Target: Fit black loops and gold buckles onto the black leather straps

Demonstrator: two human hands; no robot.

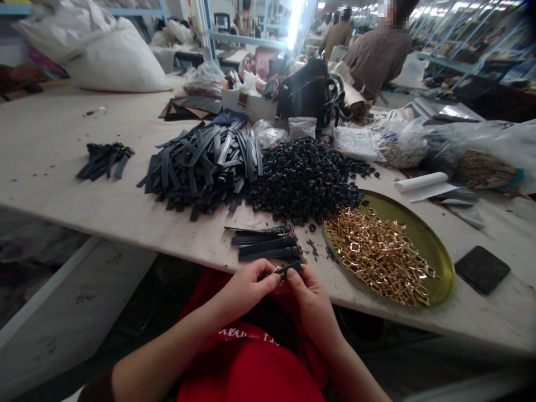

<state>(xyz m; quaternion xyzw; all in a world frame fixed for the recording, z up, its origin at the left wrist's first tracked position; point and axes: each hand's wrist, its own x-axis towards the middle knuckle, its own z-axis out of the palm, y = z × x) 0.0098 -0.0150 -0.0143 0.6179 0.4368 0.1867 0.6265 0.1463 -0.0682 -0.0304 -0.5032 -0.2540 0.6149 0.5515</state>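
Close together at the table's front edge, both hands pinch a short black strap (288,269). My left hand (255,283) has thumb and fingertips closed at its left end, where a small gold buckle shows. My right hand (309,290) presses its thumb on the right part. Just beyond them lie several finished-looking black straps (266,245) with gold buckles. A heap of flat black strips (201,162) rises behind to the left, beside a pile of small black loops (305,178). To the right, a gold tray (444,268) holds many gold buckles (377,251).
A small bundle of black straps (104,159) and a pen (95,111) lie on the table (42,190) at left. A dark square pad (482,269) is at right. White sacks, a black bag (305,92) and plastic-wrapped goods stand behind. People (372,61) are farther back.
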